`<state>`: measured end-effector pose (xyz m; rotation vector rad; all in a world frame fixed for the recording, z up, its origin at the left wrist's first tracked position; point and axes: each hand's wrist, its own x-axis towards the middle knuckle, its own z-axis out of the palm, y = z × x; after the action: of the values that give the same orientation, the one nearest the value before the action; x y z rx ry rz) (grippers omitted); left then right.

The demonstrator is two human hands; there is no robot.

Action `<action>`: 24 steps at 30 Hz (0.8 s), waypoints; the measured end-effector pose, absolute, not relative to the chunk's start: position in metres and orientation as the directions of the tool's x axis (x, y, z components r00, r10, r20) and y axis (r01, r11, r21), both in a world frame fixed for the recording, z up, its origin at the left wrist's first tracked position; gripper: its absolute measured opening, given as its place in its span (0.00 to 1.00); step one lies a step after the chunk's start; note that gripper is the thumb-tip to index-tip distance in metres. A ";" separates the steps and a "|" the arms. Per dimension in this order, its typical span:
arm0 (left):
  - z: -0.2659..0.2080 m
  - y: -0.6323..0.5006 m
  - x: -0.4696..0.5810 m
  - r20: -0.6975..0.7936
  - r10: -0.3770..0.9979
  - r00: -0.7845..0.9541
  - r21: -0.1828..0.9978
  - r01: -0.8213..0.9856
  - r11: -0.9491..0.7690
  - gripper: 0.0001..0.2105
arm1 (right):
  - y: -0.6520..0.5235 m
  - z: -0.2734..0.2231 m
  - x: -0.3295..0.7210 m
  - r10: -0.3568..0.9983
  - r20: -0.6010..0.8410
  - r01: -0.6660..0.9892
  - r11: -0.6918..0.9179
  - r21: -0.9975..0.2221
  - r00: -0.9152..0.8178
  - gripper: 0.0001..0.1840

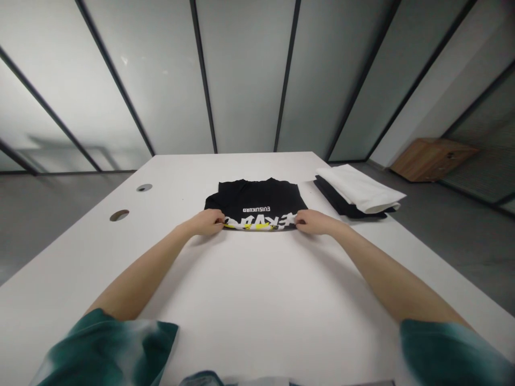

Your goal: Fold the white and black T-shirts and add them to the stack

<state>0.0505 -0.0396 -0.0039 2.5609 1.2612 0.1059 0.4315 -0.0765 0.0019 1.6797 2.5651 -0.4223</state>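
Note:
A black T-shirt (257, 193) with white and yellow print lies on the white table, its printed lettering upside down to me. Its near edge is a fold that runs straight between my hands. At the left end of that fold, my left hand (208, 222) is closed with the cloth pinched in its fingers. My right hand (314, 221) grips the right end in the same way. Both forearms reach forward over the tabletop, and the fingertips are partly hidden by the hands themselves.
To the right, a folded white garment (358, 187) rests on a folded black one (336, 201). Two round cable holes (119, 215) pierce the white table (257, 289) at left. Beyond stands a frosted glass partition (245, 80); a wooden cabinet (432, 158) sits on the floor at right.

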 end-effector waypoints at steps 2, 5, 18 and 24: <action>0.010 -0.047 0.049 -0.218 0.729 0.649 0.327 0.753 -0.572 0.08 | -0.090 0.012 0.427 0.856 -0.299 0.903 0.361 -0.235 -0.420 0.07; 0.027 -0.050 0.044 -0.408 0.635 0.657 0.397 0.753 -0.524 0.08 | -0.102 0.023 0.423 0.810 -0.415 0.906 0.321 -0.276 -0.413 0.07; -0.014 -0.011 0.031 0.065 0.916 0.395 0.047 0.916 -0.398 0.34 | -0.006 -0.022 0.446 0.985 0.071 0.932 -0.122 -0.341 0.155 0.18; -0.025 0.021 0.034 0.117 0.980 0.161 0.316 0.930 -0.190 0.14 | 0.015 -0.037 0.438 0.941 0.090 0.841 -0.247 -0.482 0.327 0.14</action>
<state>0.0344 0.0210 -0.0254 2.2579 1.8802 0.4416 0.4377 0.0154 -0.0372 2.8938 2.1081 -0.4031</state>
